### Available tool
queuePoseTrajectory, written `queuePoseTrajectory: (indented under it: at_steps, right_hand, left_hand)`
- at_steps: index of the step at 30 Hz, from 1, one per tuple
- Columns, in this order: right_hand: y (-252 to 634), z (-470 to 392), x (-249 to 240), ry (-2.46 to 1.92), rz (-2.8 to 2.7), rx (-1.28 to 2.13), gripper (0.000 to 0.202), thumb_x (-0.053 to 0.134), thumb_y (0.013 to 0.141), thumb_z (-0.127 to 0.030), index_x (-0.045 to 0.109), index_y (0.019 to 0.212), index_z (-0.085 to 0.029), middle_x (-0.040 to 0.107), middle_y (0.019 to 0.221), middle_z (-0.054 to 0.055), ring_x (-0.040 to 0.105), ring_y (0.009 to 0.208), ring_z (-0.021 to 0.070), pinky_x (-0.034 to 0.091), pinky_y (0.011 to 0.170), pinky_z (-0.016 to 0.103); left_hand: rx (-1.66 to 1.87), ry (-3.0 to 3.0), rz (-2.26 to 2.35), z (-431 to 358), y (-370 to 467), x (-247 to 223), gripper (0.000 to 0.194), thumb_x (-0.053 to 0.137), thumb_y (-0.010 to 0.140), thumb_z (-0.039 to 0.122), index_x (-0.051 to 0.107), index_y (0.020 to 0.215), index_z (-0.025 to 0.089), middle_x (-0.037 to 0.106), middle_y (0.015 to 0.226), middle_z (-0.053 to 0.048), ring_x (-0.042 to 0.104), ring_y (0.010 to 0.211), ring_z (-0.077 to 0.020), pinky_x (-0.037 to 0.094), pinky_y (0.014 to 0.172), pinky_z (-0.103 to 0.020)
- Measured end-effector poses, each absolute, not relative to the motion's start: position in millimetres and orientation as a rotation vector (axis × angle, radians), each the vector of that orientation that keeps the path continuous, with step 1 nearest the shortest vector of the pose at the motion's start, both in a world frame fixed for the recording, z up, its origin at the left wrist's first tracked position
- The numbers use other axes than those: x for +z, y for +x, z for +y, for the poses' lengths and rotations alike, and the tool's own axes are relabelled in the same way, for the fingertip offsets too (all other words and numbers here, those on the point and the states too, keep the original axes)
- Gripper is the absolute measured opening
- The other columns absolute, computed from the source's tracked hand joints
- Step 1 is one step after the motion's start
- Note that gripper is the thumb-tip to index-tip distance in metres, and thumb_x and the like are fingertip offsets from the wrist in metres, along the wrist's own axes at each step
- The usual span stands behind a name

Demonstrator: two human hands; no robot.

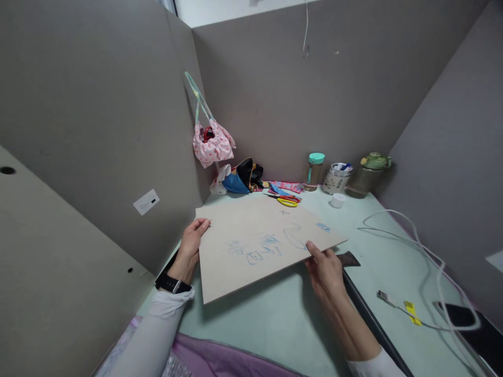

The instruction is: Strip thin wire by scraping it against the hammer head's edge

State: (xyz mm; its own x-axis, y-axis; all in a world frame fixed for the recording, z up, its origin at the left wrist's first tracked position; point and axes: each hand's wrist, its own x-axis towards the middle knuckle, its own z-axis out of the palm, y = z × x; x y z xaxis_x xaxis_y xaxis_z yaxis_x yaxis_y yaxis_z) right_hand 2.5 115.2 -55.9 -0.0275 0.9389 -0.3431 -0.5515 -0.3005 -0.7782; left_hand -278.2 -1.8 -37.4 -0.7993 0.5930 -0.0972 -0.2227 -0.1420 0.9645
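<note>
A thin, pale board (239, 225) with blue pen scribbles is tilted, its near edge raised off the table. My left hand (191, 242) grips its left edge, thumb on top; a tiny thin dark thing shows at the thumb tip, too small to name. With the thumb on top and the fingers underneath, my right hand (325, 268) holds the near right edge. Beside the right wrist lies a long black-handled tool (367, 314) with a dark, rusty-looking head, partly hidden by the hand. Beyond the board's far edge rest scissors (288, 201) with red and yellow handles.
On the green table (251, 319), a bottle (314, 173), a pen-filled cup (338, 178), a white cap (337, 200) and a green-lidded jug (365, 175) stand at the back. A white cable (422, 246) loops at right near a phone (471, 324). A pink pouch (214, 146) hangs left.
</note>
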Motion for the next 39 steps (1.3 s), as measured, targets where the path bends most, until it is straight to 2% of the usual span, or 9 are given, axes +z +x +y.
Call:
queuePoseTrajectory:
  at_steps: [4,7,10,13,20,27,30,34,39]
  right_hand:
    - [5,121,-59,-1.015,-0.516,1.552,0.037,0.084,0.059,-0.018,0.062,0.089,-0.017,0.069,0.083,-0.002,0.065,0.075,0.0131,0.054,0.062,0.023]
    - [1,131,-59,-1.011,-0.499,1.518,0.028,0.076,0.074,-0.013,0.062,0.099,-0.015,0.068,0.092,0.000,0.065,0.079,0.0125,0.055,0.065,0.025]
    - [-7,143,-57,-1.024,-0.480,1.482,0.024,0.067,0.089,-0.018,0.062,0.112,-0.014,0.066,0.104,0.004,0.065,0.085,0.0139,0.057,0.070,0.029]
    - [-17,153,-57,-1.046,-0.463,1.446,0.031,0.063,0.094,-0.026,0.059,0.122,-0.016,0.064,0.115,0.007,0.065,0.092,0.0166,0.058,0.076,0.034]
    - [-31,164,-61,-1.059,-0.437,1.422,0.035,0.063,0.094,-0.031,0.058,0.126,-0.017,0.063,0.121,0.008,0.065,0.099,0.0192,0.058,0.082,0.038]
    - [-26,165,-62,-1.077,-0.411,1.504,0.030,0.063,0.095,-0.031,0.061,0.120,-0.015,0.065,0.114,0.007,0.066,0.093,0.0172,0.058,0.077,0.035]
    - [-19,160,-58,-1.062,-0.419,1.516,0.024,0.065,0.092,-0.022,0.063,0.114,-0.014,0.067,0.108,0.006,0.067,0.088,0.0151,0.059,0.074,0.032]
    - [-13,152,-57,-1.033,-0.419,1.478,0.034,0.069,0.074,-0.006,0.064,0.105,-0.020,0.071,0.099,-0.001,0.067,0.086,0.0109,0.058,0.072,0.022]
    - [-18,145,-64,-1.046,-0.417,1.455,0.036,0.066,0.068,-0.004,0.064,0.099,-0.022,0.072,0.100,-0.001,0.067,0.088,0.0098,0.056,0.069,0.017]
  left_hand:
    - [1.971,0.465,1.509,19,-282,-49,0.050,0.092,0.045,0.042,0.061,0.073,0.015,0.059,0.066,0.004,0.049,0.054,-0.0074,0.036,0.051,-0.019]
    - [1.936,0.499,1.437,44,-286,-51,0.050,0.093,0.044,0.039,0.061,0.073,0.015,0.058,0.066,0.004,0.049,0.056,-0.0076,0.039,0.053,-0.019]
    - [1.896,0.523,1.381,73,-292,-49,0.046,0.093,0.045,0.035,0.060,0.071,0.015,0.058,0.066,0.003,0.050,0.058,-0.0077,0.042,0.056,-0.019]
    - [1.859,0.537,1.364,98,-299,-49,0.042,0.092,0.049,0.031,0.058,0.070,0.015,0.058,0.065,0.003,0.051,0.059,-0.0082,0.044,0.059,-0.020]
    - [1.721,0.572,1.443,123,-312,-59,0.036,0.089,0.056,0.026,0.058,0.070,0.015,0.058,0.061,0.003,0.051,0.053,-0.0092,0.042,0.052,-0.021]
    - [1.611,0.530,1.595,131,-312,-78,0.019,0.064,0.093,0.025,0.059,0.081,0.012,0.056,0.068,0.004,0.049,0.053,-0.0062,0.042,0.050,-0.019]
    - [1.600,0.510,1.630,131,-312,-83,0.019,0.060,0.095,0.029,0.061,0.087,0.011,0.059,0.073,0.002,0.052,0.056,-0.0070,0.047,0.053,-0.020]
    - [1.579,0.523,1.637,134,-313,-85,0.018,0.061,0.095,0.029,0.062,0.092,0.011,0.062,0.079,0.000,0.057,0.062,-0.0087,0.051,0.058,-0.023]
    - [1.642,0.600,1.598,151,-319,-81,0.026,0.061,0.095,0.033,0.062,0.111,0.012,0.066,0.103,-0.006,0.065,0.084,-0.0155,0.058,0.073,-0.032]
